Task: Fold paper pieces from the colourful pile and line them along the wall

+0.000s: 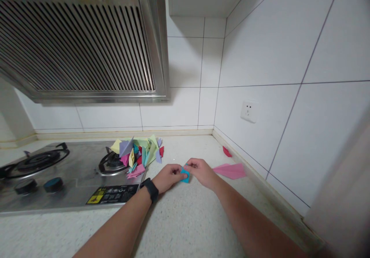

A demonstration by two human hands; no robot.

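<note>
The left grip (169, 177) pinched the blue paper (186, 180) between thumb and fingers at its left side; the right grip (200, 171) pinched it with the fingertips at its upper edge. The paper was thus between the two, low over the tabletop (185, 219); whether it touched the surface could not be told. Probable faults, as judged: an uneven pull from the two sides could have torn so small a piece or skewed a fold; a slack pinch could have let a crease spring open; and the fingers, covering much of the paper, could have hidden a misaligned edge. The visible part was bright blue, small and straight-edged, apparently folded; its crease lines were too small to make out. Just beyond the right wrist lay the pink paper (234, 171), which an outward swing of that forearm could have displaced. The red paper (227, 151) lay farther off, near the wall (289, 134). To the left, the heap (150, 150) of multicoloured folded papers straddled the edge of the hob (78, 188); a careless left elbow could have scattered it.
</note>
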